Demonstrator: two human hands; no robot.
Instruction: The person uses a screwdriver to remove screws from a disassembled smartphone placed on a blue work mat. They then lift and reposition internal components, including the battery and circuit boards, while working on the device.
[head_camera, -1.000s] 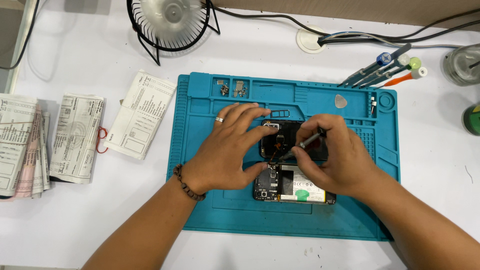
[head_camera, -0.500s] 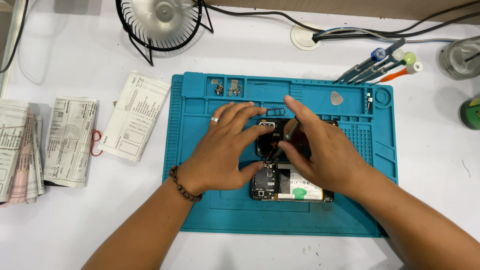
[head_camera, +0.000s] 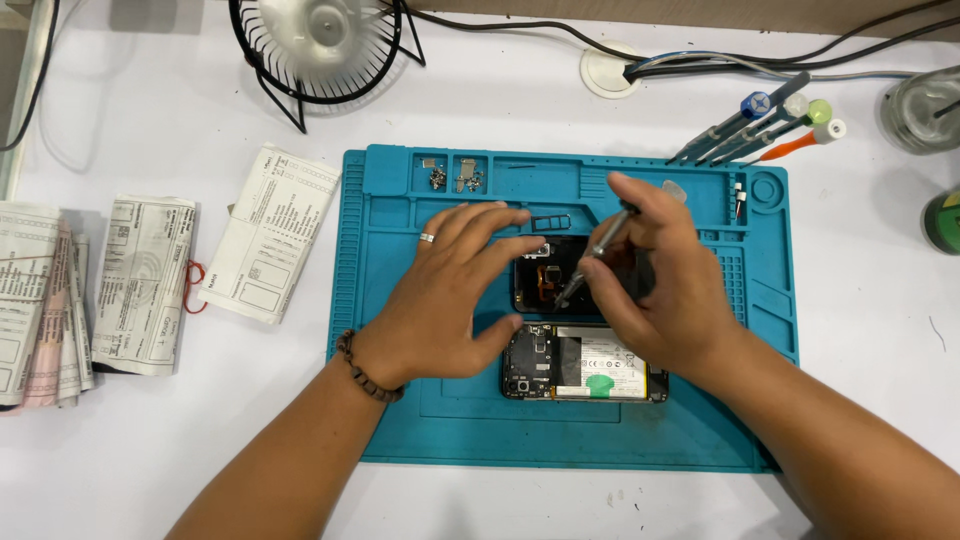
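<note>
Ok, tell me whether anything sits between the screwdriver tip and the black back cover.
Nothing visible does. The right hand holds the screwdriver tip-down on the black back cover; the left hand rests beside it, clear of the tip.

Both forearms are bare — no sleeves. The left hand (head_camera: 445, 300) wears a silver ring (head_camera: 427, 238) on one finger, and just behind it, a dark beaded bracelet (head_camera: 365, 368) circles the wrist.

White table (head_camera: 150, 450): blue mat (head_camera: 560, 440), probably papers (head_camera: 270, 235).

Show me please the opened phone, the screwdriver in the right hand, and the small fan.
opened phone (head_camera: 585, 365), head view, on its battery
screwdriver (head_camera: 600, 245), head view, on its metal shaft
small fan (head_camera: 318, 40), head view, on its grille
</note>
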